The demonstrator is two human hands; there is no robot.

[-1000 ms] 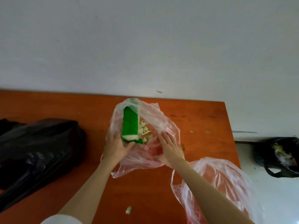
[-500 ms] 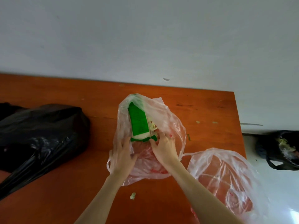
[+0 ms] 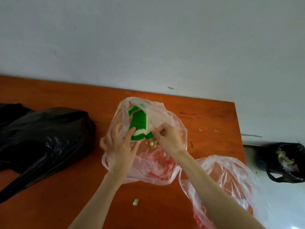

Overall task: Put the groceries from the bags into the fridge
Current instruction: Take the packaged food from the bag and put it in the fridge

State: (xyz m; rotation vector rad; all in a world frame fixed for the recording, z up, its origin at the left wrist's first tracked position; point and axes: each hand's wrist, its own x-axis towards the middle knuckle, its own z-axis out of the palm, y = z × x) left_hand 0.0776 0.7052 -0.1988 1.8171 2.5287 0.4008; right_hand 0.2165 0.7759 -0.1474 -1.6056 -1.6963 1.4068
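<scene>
Working near edge: a pale vegetable scrap lies loose on the orange table; easily brushed off.
Second clear bag: sits at the table's right corner under the right forearm; an arm sweep could drag it over the edge.
Left hand: fingers spread, pressing the clear bag film beside the carton; not gripping.
Right hand: fingers curled, pinching at the carton's lower corner.
Green-and-white carton: inside the clear bag, mid-table.
Risk: a corner pinch may slip, or thin film may snag and spill scraps.
Black bag: left, apart.
Fridge: not in view.
</scene>
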